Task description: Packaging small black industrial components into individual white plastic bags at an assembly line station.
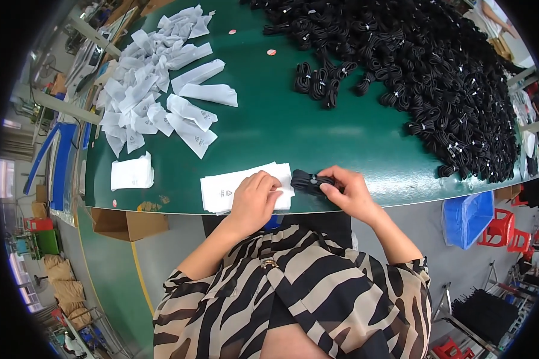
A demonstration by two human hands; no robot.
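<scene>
My right hand (348,190) grips a coiled black cable (306,182) close to the table's near edge. The cable's looped end points left, toward a stack of flat white bags (217,190). On the right end of that stack rests my left hand (256,195), its fingers bent and pinching at the top bag's edge. The cable end lies just beside the bags' right end. Part of the top bag is hidden under my left fingers.
A large heap of coiled black cables (425,78) covers the table's far right, with a few loose coils (320,82) beside it. Filled white bags (144,90) pile up at the far left. A white packet (132,172) lies near the left edge. A blue bin (468,218) stands right.
</scene>
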